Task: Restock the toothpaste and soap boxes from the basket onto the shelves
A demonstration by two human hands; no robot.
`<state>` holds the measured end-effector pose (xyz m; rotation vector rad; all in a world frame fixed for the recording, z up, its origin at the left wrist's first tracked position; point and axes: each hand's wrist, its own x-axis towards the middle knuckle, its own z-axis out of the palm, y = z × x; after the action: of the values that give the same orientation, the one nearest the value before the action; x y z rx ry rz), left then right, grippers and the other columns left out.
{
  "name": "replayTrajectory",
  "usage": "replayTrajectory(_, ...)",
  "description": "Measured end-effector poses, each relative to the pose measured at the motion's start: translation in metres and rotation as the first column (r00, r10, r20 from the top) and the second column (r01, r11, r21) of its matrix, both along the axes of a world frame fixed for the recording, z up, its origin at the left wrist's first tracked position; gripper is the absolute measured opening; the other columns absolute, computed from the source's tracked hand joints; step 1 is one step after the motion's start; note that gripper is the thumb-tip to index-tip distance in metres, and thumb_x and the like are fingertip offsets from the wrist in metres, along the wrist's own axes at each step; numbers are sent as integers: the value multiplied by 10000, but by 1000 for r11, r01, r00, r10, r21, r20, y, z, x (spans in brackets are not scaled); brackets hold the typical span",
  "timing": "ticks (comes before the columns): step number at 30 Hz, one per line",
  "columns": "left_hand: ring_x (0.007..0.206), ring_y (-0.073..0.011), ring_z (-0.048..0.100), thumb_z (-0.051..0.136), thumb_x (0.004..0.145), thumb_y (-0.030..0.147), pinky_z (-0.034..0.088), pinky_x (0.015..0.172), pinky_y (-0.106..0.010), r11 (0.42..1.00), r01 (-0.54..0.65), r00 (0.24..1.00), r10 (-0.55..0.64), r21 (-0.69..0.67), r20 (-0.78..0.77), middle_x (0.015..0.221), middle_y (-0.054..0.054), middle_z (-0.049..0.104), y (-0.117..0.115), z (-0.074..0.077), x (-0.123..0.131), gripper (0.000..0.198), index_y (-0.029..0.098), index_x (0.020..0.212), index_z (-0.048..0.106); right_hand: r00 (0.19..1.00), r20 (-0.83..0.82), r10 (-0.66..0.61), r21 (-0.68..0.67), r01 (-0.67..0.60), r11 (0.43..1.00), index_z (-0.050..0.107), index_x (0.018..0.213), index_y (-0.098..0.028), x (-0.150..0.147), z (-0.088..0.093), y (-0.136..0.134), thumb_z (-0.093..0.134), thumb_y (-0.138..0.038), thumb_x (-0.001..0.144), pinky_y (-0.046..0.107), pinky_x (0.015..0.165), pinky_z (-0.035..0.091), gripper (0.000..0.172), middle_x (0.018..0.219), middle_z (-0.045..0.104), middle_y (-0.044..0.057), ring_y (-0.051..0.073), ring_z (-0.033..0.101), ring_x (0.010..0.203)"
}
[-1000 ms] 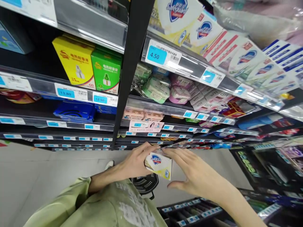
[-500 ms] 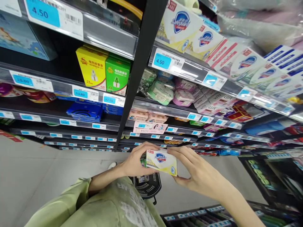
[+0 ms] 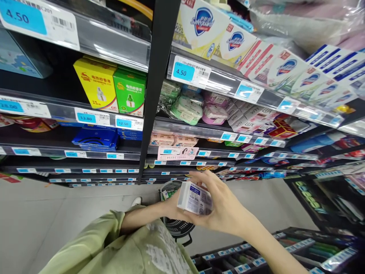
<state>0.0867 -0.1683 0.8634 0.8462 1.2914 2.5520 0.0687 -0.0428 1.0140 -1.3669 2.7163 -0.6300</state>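
A small white soap box [image 3: 195, 198] sits between both my hands at chest height, its printed back panel turned toward me. My right hand [image 3: 225, 207] cups it from the right, fingers curled over the top edge and thumb underneath. My left hand [image 3: 170, 204] is mostly hidden behind the box and presses against its left end. Below the hands a black shopping basket [image 3: 178, 227] stands on the floor with a few items inside.
Store shelves [image 3: 199, 131] rise in front with blue price tags. Yellow and green boxes [image 3: 114, 89] stand at the left, white soap boxes [image 3: 228, 38] fill the top shelf, and wrapped soaps lie below. A low dark rack [image 3: 256, 251] stands at the lower right.
The soap box has been turned over: its logo front faced me before, now the printed back does. My right hand wrapped further around it and my left slid behind.
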Motion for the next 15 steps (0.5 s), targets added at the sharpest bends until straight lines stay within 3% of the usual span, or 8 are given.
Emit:
replayTrajectory(3,1234,-364,617,853,656,392,526,981,-471,999,-31,1000,31,-18,1,1272,-90,624,-10,-6,-2,807,248,1361,488,997,58,-59,-74,63,995,375,1418,-251,-3,8,11,778,-268,717,388,853,566,809,1203,638,102,266,635,1048)
replayTrajectory(7,1110,-294,655,900,606,466,550,920,-433,965,-264,961,263,-3,81,1211,-123,643,-27,-15,-7,817,236,1280,499,986,72,-148,-186,159,970,403,1413,-254,-11,11,28,758,-235,729,377,878,542,770,1199,640,83,228,629,975)
replayTrajectory(11,1051,-277,650,939,540,477,540,885,-394,899,-438,896,434,26,92,1113,-91,650,-41,-9,-14,839,230,1222,517,980,98,-173,-104,183,978,416,1409,-246,-19,-5,38,721,-210,750,388,898,536,727,1243,614,98,240,615,1033)
replayTrajectory(15,1022,-236,628,956,546,412,515,873,-328,865,-500,866,499,48,32,1106,-66,613,-49,5,-17,751,224,1170,583,974,183,-132,1,134,991,419,1418,-283,-22,-22,38,741,-227,750,425,973,522,744,1315,586,96,262,604,1129)
